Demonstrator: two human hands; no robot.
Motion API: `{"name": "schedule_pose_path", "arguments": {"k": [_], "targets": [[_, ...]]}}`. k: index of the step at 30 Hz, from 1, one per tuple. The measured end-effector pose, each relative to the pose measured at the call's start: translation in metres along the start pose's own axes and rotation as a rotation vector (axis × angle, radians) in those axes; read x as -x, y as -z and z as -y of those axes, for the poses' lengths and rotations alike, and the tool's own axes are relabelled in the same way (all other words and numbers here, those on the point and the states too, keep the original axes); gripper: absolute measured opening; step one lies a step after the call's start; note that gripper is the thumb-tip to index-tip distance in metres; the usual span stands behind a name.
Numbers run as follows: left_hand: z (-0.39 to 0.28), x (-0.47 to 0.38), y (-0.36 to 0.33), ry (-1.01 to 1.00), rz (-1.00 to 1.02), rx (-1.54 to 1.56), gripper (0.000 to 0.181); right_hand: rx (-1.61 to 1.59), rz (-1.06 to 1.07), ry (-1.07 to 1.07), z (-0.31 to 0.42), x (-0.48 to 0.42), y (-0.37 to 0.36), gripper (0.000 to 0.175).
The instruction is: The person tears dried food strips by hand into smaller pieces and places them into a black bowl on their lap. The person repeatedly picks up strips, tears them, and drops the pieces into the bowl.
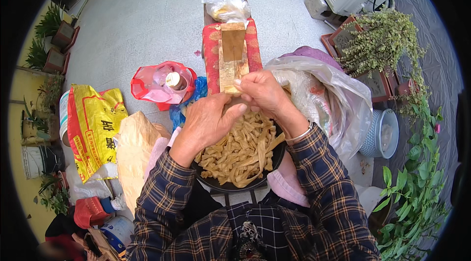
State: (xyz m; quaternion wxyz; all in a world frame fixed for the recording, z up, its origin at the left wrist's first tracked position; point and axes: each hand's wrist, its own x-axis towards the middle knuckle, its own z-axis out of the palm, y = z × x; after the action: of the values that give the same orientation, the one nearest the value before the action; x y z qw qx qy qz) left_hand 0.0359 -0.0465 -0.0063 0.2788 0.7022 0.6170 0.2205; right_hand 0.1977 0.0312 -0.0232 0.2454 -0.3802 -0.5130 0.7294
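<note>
A narrow wooden board with an upright wooden block lies on a bench covered in red patterned cloth. At the board's near end, my right hand pinches a small pale yellow piece; its material is unclear. My left hand is beside it, thumb stretched out, its index fingertip near the piece. Whether the left fingers grip anything is hidden. Below both hands, a dark round pan holds a heap of folded tan strips, with longer flat strips on the right.
A red-and-pink bag with a jar stands left of the bench. A clear plastic bag sits at the bench's far end. Large plastic sacks fill the right side. Further left are a yellow sack and another person's hand.
</note>
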Motion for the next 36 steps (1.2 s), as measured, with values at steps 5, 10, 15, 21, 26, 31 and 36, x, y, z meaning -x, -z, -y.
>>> {"name": "schedule_pose_path", "arguments": {"k": [5, 10, 15, 21, 26, 31, 36], "targets": [[-0.013, -0.003, -0.029, 0.161, -0.271, 1.084, 0.046, -0.491, 0.156, -0.170, -0.001, 0.017, -0.031, 0.028], [-0.012, -0.011, 0.014, 0.082, -0.395, 1.838, 0.036, -0.380, 0.338, -0.116, 0.003, 0.023, -0.038, 0.026], [0.005, -0.007, 0.038, -0.193, -0.690, 1.466, 0.039, -0.354, 0.394, -0.104, 0.013, 0.031, -0.037, 0.027], [0.008, 0.006, 0.007, -0.464, -0.731, 0.409, 0.042, 0.047, 0.157, 0.476, 0.018, 0.036, -0.049, 0.020], [-0.010, 0.000, -0.018, -0.269, -0.482, 0.603, 0.036, 0.624, -0.247, 0.723, 0.003, 0.032, -0.045, 0.016], [-0.010, -0.003, -0.006, 0.143, -0.286, 0.714, 0.016, 0.198, -0.079, 0.376, -0.003, 0.029, -0.034, 0.020], [-0.006, -0.004, -0.002, -0.429, -0.552, 0.256, 0.009, -0.501, 0.231, -0.228, 0.009, 0.031, -0.024, 0.025]]}}
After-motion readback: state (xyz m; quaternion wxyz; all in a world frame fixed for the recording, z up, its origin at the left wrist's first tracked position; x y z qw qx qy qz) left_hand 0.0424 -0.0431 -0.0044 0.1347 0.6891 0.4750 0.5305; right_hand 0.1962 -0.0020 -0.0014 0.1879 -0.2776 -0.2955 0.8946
